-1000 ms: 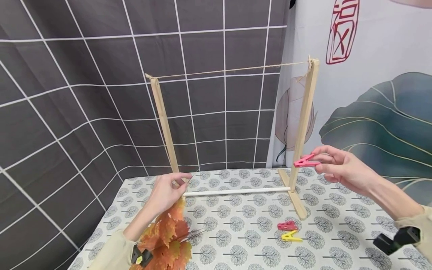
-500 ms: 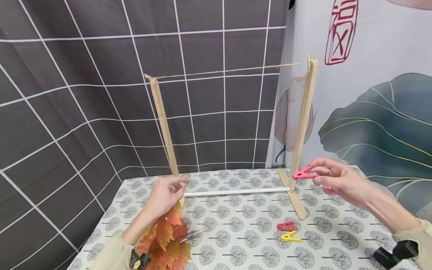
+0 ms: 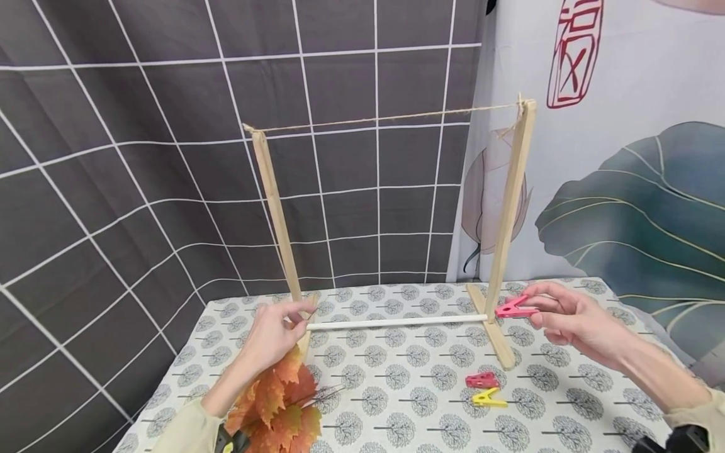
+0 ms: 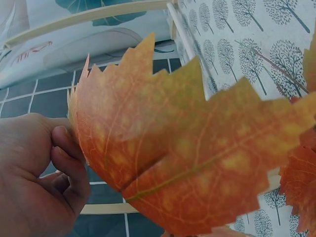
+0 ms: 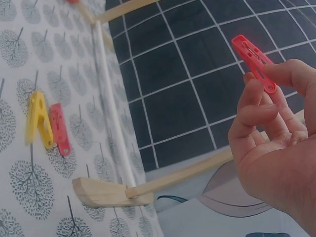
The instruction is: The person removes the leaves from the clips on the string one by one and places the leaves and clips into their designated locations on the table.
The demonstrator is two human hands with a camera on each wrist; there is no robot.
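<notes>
An orange-yellow maple leaf [image 4: 187,148] fills much of the left wrist view. My left hand [image 3: 273,330] pinches it with curled fingers near the left post; the leaf partly hides the fingertips. Below this hand, a bunch of maple leaves [image 3: 283,409] lies on the table, partly covered by the forearm. To the right of the right post, my right hand [image 3: 572,318] holds a pink clothespin [image 3: 515,308] between thumb and fingers. The right wrist view shows the same clothespin [image 5: 254,61] raised, its handle end in the pinch.
A wooden frame [image 3: 510,207] stands at the back, with a twine line [image 3: 391,118] across its top and a white rod [image 3: 396,322] low between the posts. A pink clothespin [image 3: 481,379] and a yellow clothespin [image 3: 488,397] lie on the tree-print tablecloth [image 3: 413,434].
My right hand has come down with the pink clothespin, from beside the post to near its foot. The left hand has sunk slightly with the leaf.
</notes>
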